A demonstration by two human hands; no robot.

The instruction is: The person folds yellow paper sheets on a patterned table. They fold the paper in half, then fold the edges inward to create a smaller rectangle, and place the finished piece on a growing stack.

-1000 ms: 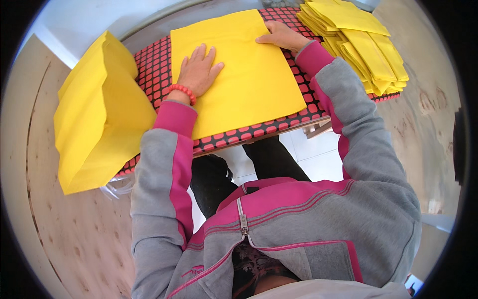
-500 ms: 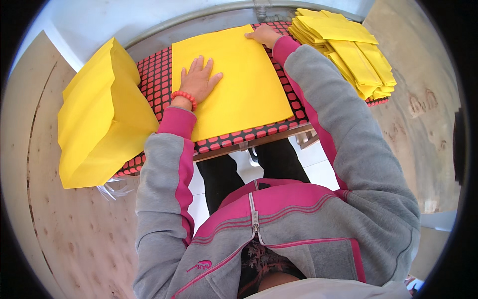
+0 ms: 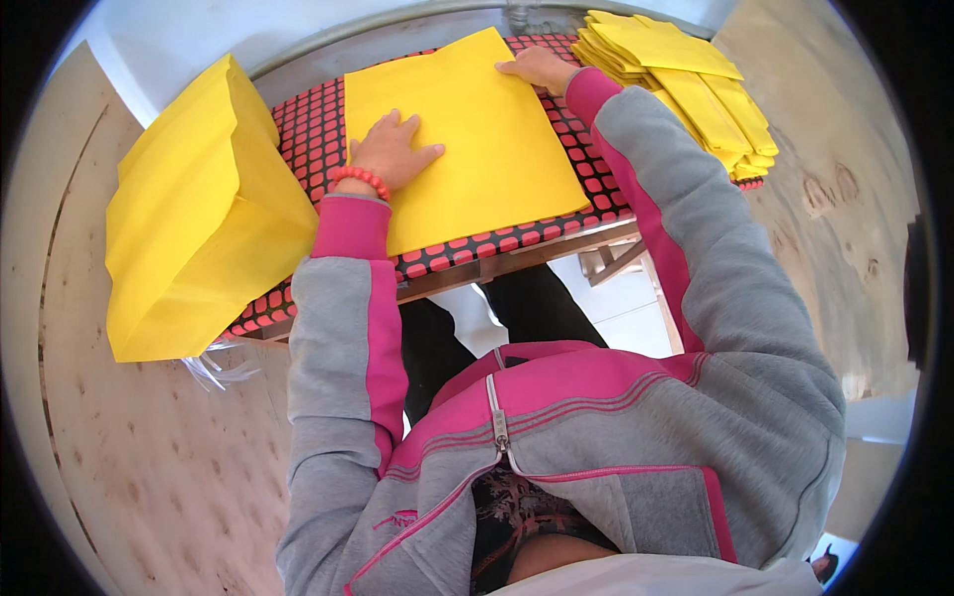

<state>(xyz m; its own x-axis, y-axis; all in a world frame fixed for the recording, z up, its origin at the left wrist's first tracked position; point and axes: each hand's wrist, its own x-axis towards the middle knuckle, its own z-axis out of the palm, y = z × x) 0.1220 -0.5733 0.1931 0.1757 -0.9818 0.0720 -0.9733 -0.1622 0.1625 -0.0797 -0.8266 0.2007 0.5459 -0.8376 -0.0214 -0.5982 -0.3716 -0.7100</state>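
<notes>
A flat yellow piece of stiff, cloth-like sheet (image 3: 477,159) lies on a table with a red-and-black patterned cover (image 3: 308,129). My left hand (image 3: 390,151), a red bead bracelet at its wrist, rests on the left part of the sheet with its fingers spread. At the far right edge, my right hand (image 3: 537,68) pinches the sheet, its thumb on top; the other fingers are partly hidden. The sheet's far edge rises to a peak near this hand.
Left of the sheet stands a large, opened-out yellow piece (image 3: 189,219), boxy in shape. A pile of folded yellow pieces (image 3: 696,89) sits at the far right of the table. White strips (image 3: 219,370) hang below the table's left end. Wooden boards (image 3: 835,169) flank the table.
The right hand has shifted slightly right, and the sheet's far edge now peaks more beside it. The left hand stays on the sheet, fingers a little more bent. The whole view has shifted a little.
</notes>
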